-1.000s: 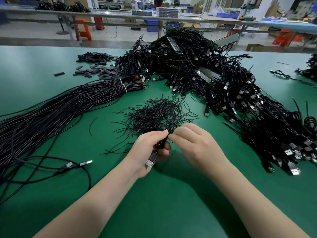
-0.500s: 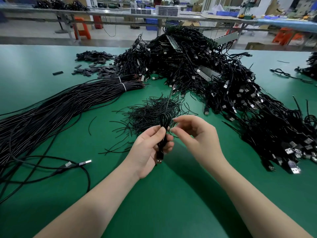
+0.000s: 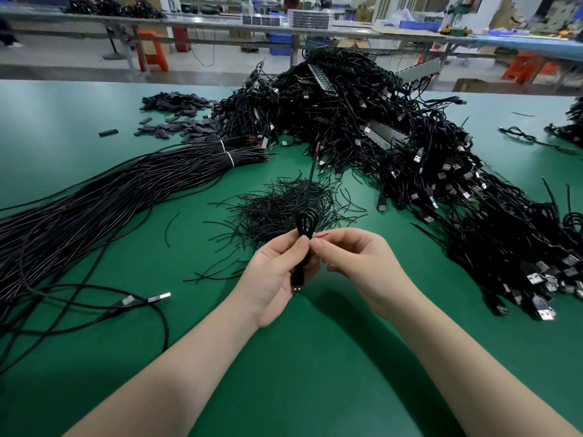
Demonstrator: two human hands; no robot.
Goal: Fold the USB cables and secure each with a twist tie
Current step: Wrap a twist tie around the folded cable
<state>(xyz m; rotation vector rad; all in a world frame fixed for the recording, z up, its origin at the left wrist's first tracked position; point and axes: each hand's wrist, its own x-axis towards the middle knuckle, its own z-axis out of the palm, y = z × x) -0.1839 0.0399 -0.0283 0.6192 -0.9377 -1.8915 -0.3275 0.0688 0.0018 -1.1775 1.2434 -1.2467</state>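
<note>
My left hand (image 3: 273,272) grips a folded black USB cable (image 3: 305,223) upright; its loops stick out above my thumb and its plug (image 3: 296,288) hangs below my palm. One free cable end rises straight up from the loops. My right hand (image 3: 353,258) pinches a thin black twist tie (image 3: 320,235) right beside the bundle, at the fold's waist. Just behind my hands lies a loose heap of black twist ties (image 3: 284,206) on the green table (image 3: 315,357).
A long bundle of straight black cables (image 3: 94,203) runs off to the left, with two loose USB plugs (image 3: 148,299) near my left forearm. A big pile of USB cables (image 3: 394,146) fills the back and right side. Small black sleeves (image 3: 176,116) lie at back left.
The folded cable has turned upright in my left hand, plug now pointing down. My right hand's fingers have uncurled a little and now pinch the tie beside the bundle.
</note>
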